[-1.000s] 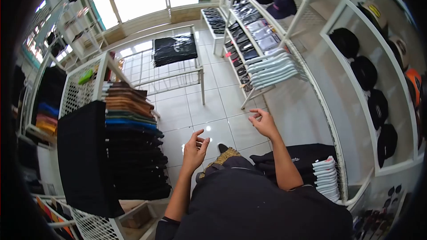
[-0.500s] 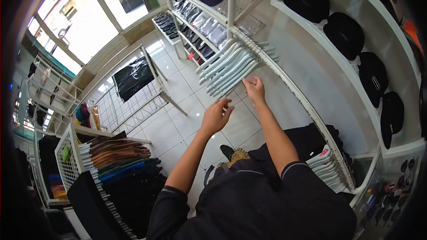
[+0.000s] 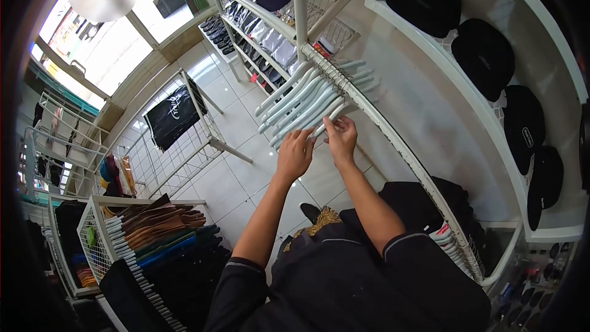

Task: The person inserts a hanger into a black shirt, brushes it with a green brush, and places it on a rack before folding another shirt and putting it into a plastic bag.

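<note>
A row of pale, whitish hangers [image 3: 301,98] hangs from the white metal rail [image 3: 393,129] in front of me. The nearest hanger [image 3: 335,112] is turned a little away from the others. My right hand [image 3: 342,142] has its thumb and fingers closed on this hanger's arm. At the lower tip of the same hanger, my left hand [image 3: 295,155] has its fingers bent around it, beside the ends of the other hangers. Part of that grip is hidden behind the fingers.
Black caps [image 3: 482,55] stand on a curved white shelf [image 3: 568,233] to the right. Dark clothes [image 3: 424,200] hang at the rail's near end. At lower left is a rack of folded-over garments [image 3: 166,227]. A black printed shirt [image 3: 175,117] lies over a wire stand.
Both hands have come together onto the nearest hanger; before, they were apart from each other and below the row. The hanger has swung away from the row. The view has shifted slightly.
</note>
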Available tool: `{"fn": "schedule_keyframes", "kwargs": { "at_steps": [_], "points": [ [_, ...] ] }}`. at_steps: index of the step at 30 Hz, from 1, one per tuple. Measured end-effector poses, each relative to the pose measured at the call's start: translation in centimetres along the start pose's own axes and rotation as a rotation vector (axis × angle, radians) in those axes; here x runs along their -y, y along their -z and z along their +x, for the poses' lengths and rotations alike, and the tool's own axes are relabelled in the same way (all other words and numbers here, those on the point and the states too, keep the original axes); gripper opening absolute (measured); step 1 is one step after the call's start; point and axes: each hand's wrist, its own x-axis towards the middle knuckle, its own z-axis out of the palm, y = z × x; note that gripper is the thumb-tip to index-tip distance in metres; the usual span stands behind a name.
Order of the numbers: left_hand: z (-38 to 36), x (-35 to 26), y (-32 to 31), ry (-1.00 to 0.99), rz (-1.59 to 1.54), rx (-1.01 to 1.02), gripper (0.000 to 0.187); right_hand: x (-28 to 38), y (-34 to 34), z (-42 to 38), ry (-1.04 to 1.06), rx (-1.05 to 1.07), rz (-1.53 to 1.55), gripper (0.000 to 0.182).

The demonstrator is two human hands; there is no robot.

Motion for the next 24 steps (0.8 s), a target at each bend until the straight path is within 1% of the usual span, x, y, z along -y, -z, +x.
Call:
{"fn": "schedule_keyframes", "kwargs": {
  "at_steps": [1,2,4,5,6,7,9,10,12,13,14,15,16,18,20,22,24],
  "points": [
    [-0.5,-0.3,0.4,0.028,-0.028,-0.014,0.025,0.5,0.1,-1.3,-0.016,0.029,0.012,0.063],
    [-1.1,-0.4,0.8,0.023,-0.024,-0.023,0.025,1.2,0.2,-2.5,-0.028,0.059,0.026,0.066],
    [-3.0,-0.8,2.1,0.076,-0.119,-0.043,0.026,1.4,0.2,-5.1,-0.021,0.093,0.066,0.063],
    [-4.1,-1.0,3.2,0.151,-0.129,0.021,0.029,1.2,0.2,-6.4,-0.006,0.114,0.089,0.059],
    [-5.5,-0.9,4.1,0.152,-0.120,0.007,0.029,0.9,0.0,-7.8,0.006,0.139,0.111,0.056],
    [-6.9,-0.8,5.0,0.210,-0.188,0.005,0.029,0.9,-0.3,-9.4,0.006,0.144,0.093,0.050],
    [-10.2,-0.5,7.0,0.319,-0.326,-0.005,0.033,1.0,-1.0,-12.8,0.031,0.202,0.099,0.050],
    [-11.8,-0.3,8.1,0.328,-0.319,-0.027,0.033,1.1,-1.4,-14.6,0.048,0.242,0.098,0.050],
    [-15.5,-0.3,10.7,0.468,-0.369,-0.070,0.037,0.8,-2.6,-18.1,0.037,0.305,0.096,0.049],
    [-17.2,-0.6,12.1,0.524,-0.449,-0.101,0.039,0.5,-3.2,-19.9,0.150,0.333,0.102,0.050],
    [-19.0,-0.3,13.2,0.505,-0.454,-0.156,0.040,0.2,-3.9,-21.5,0.268,0.366,0.112,0.050],
    [-20.7,-0.5,14.5,0.532,-0.472,-0.187,0.040,0.5,-4.8,-23.3,0.321,0.398,0.107,0.047],
    [-22.2,-0.5,15.8,0.555,-0.487,-0.218,0.041,0.7,-5.3,-24.9,0.307,0.438,0.106,0.047],
    [-25.2,-0.1,18.1,0.514,-0.428,-0.325,0.042,1.2,-6.9,-27.8,0.318,0.641,-0.058,0.043],
    [-27.7,-0.5,21.0,0.526,-0.364,-0.450,0.041,3.0,-9.1,-30.1,0.365,0.834,-0.122,0.043],
    [-30.0,-1.5,23.9,0.521,-0.272,-0.587,0.040,5.2,-11.0,-32.2,0.479,0.977,-0.109,0.042],
    [-32.3,-3.2,26.8,0.535,-0.071,-0.725,0.037,6.0,-12.7,-33.8,0.593,1.017,-0.111,0.038]
  ]
}}
